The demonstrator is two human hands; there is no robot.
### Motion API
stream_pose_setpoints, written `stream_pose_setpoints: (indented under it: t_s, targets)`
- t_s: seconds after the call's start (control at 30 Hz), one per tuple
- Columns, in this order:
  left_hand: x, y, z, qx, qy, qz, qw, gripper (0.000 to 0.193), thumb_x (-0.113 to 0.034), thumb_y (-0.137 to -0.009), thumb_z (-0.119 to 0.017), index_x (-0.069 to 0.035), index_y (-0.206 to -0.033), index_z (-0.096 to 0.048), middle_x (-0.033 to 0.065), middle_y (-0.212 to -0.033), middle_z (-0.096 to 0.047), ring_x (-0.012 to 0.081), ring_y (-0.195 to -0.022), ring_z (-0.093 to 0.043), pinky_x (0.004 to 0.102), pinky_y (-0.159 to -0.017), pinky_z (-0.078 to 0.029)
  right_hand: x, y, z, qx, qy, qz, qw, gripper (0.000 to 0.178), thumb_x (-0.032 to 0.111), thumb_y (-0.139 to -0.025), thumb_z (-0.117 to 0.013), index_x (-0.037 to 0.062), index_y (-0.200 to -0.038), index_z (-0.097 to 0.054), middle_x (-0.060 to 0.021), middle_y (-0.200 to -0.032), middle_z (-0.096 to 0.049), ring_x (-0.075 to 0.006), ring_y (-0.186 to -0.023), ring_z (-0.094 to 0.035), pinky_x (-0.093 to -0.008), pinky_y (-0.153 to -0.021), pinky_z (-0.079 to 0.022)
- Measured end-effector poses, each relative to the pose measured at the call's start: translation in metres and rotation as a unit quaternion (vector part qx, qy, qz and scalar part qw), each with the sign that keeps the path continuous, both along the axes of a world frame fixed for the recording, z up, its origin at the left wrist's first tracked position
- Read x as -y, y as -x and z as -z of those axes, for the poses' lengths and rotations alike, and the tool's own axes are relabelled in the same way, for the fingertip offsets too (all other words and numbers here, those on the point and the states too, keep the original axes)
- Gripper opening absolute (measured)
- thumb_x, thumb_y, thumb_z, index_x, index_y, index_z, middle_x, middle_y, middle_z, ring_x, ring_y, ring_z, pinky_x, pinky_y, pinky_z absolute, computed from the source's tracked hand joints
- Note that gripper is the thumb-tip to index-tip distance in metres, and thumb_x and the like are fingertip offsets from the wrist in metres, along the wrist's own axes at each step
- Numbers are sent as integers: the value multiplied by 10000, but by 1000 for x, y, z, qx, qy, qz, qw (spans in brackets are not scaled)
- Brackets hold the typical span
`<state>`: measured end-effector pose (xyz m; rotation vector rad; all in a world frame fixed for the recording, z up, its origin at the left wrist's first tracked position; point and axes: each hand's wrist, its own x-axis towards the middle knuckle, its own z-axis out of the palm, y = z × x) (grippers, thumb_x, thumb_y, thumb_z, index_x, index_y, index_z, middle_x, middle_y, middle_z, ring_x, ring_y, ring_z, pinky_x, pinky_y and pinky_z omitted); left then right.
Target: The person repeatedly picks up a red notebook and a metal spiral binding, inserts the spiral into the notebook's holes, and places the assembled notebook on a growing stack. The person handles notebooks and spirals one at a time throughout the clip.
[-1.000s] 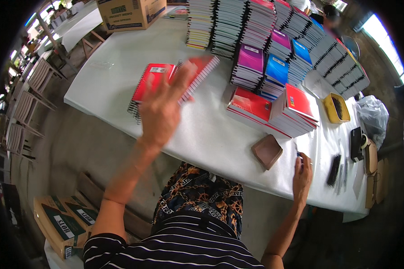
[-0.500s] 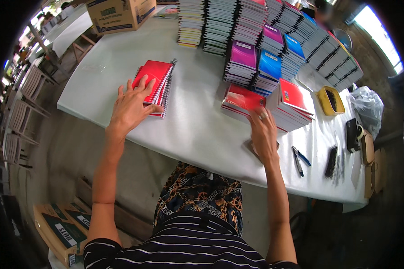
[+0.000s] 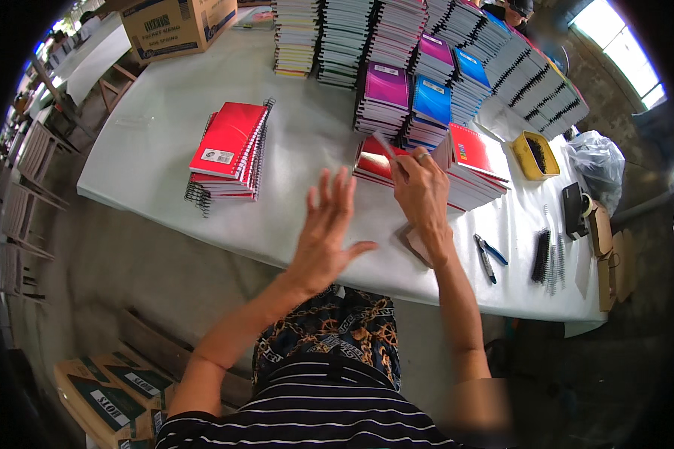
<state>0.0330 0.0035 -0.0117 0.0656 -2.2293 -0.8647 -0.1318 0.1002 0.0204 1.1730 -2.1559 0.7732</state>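
step: apparent pickup, right hand [image 3: 425,193] at low red-covered notebooks [image 3: 370,162] | grip: left hand [image 3: 323,245] fingers apart, empty; right can't tell | next: calls for secure edge pinch

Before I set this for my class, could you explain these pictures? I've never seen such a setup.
No machine here: the left hand and right hand are bare human hands. Every picture comes from a wide camera worn on the head, looking down, so straight edges bend. On the white table are a small stack of red notebooks to the left, purple notebooks and blue notebooks farther back, and pliers and a yellow tub to the right. The left hand is open, with nothing seen in it. The right hand, close to another red notebook stack, appears to pinch a thin pale thing, too blurred to name.
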Motion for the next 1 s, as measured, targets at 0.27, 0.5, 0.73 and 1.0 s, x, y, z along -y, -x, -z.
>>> stream_pose_setpoints:
  t_s: [0.27, 0.5, 0.73, 1.0]
  targets:
    - [-12, 14, 1, -2, -86, 147, 985, 527, -52, -925, -596, 25, -1420, -433, 178, -1416, -525, 341, -1330, -486, 429, -1101, -368, -59, -63, -12, 434, 215, -43, 874, 332, 150, -821, -778, -34, -1065, -647, -125, -1030, -645, -182, -842, -640, -315, -777, -521]
    - [65, 20, 32, 245, -363, 442, 783, 549, -210, -924, -651, -51, -1421, -479, 57, -1426, -540, 194, -1350, -458, 336, -1146, -315, -67, -73, 73, 571, 199, -196, 772, 314, 104, -886, -728, 25, -1080, -494, -31, -1047, -541, -108, -956, -509, -254, -872, -428]
    - [18, 21, -29, 62, 212, 78, 972, 718, -374, -880, -665, -59, -1473, -409, 132, -1553, -359, 312, -1419, -363, 458, -1138, -309, -65, -78, 84, 576, 220, -174, 767, 224, 65, -933, -655, 15, -1028, -459, -33, -1031, -535, -94, -917, -493, -233, -803, -431]
    - [-9, 34, -5, 148, 300, 125, 934, 559, -245, -891, -641, -128, -1418, -493, 48, -1357, -589, 332, -1255, -538, 497, -1044, -416, -186, 33, 38, 186, 95, 47, 977, 407, -68, -716, -770, 37, -1081, -626, -85, -1065, -669, -188, -986, -634, -322, -830, -502]
